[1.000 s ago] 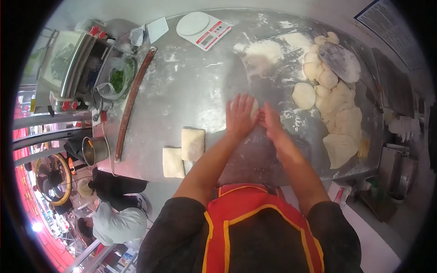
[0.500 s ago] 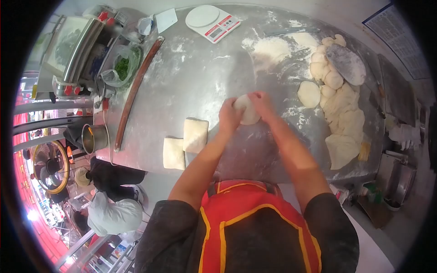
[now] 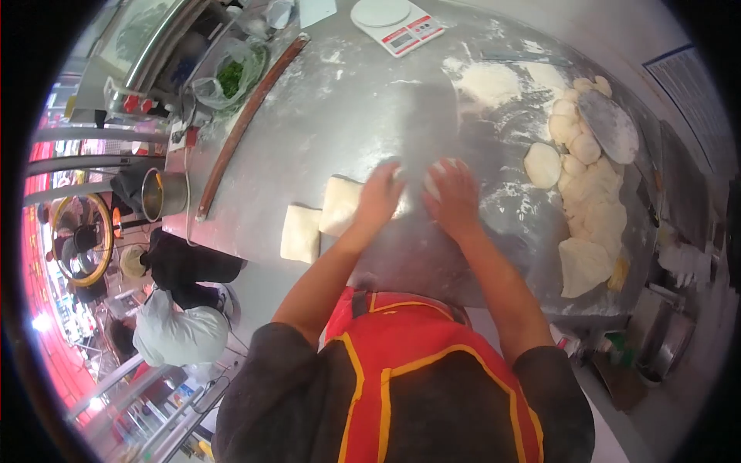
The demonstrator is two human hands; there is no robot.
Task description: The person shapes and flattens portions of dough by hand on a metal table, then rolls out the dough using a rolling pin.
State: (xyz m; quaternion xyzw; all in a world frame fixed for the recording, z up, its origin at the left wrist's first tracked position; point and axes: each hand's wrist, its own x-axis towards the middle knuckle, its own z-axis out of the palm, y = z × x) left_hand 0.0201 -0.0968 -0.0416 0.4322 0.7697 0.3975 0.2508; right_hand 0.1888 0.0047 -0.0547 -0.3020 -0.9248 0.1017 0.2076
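My left hand (image 3: pixel 380 194) is curled low over the metal table, with a pale piece of dough (image 3: pixel 401 205) showing at its inner side. A short gap separates it from my right hand (image 3: pixel 455 197), whose bent fingers cover another pale bit of dough (image 3: pixel 433 184). Most of the dough is hidden under the fingers, and its full shape cannot be made out. Left of my left hand lie two flat, folded dough squares, one (image 3: pixel 340 205) touching the other (image 3: pixel 300 234). A round flat dough piece (image 3: pixel 543 165) rests on the right.
A dough mass (image 3: pixel 594 224) and several dough balls (image 3: pixel 567 126) line the table's right side, beside a metal scoop-like piece (image 3: pixel 610 127). Scattered flour (image 3: pixel 490 83) lies behind. A white scale (image 3: pixel 397 27) stands at the back; a long wooden rolling pin (image 3: pixel 248 127) borders the left.
My hands have moved apart from the round dough they held together. That whole disc no longer shows between them. The camera view has shifted, so the tabletop things appear displaced.
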